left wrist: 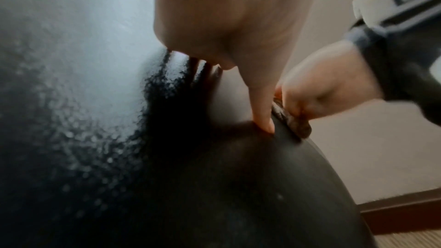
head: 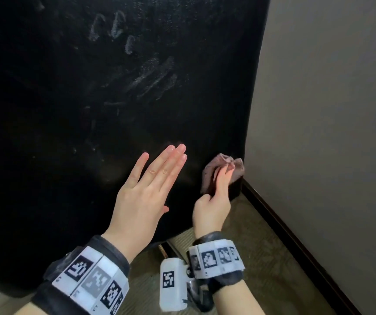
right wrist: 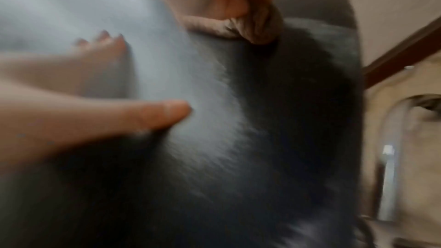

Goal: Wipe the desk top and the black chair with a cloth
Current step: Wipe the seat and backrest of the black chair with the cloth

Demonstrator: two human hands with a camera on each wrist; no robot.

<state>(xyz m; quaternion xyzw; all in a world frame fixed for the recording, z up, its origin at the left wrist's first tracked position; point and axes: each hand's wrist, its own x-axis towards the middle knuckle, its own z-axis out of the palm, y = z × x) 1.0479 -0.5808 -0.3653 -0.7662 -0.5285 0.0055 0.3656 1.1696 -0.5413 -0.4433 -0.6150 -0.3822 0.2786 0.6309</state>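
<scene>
The black chair [head: 91,110] fills most of the head view, its smooth dark surface streaked with pale smears near the top. My right hand [head: 214,189] grips a bunched pinkish-brown cloth [head: 225,171] and holds it against the chair's right edge. The cloth [right wrist: 253,25] shows crumpled under the fingers in the right wrist view. My left hand [head: 155,178] is flat with straight fingers against the chair surface, just left of the cloth. In the left wrist view the left hand [left wrist: 262,110] has a fingertip touching the chair [left wrist: 214,186] beside the right hand [left wrist: 322,91].
A beige wall [head: 330,110] stands right of the chair, with a dark wooden skirting board [head: 296,246] along its base. Patterned carpet [head: 250,235] lies below the chair's edge. A metal chair leg [right wrist: 389,176] shows low on the right.
</scene>
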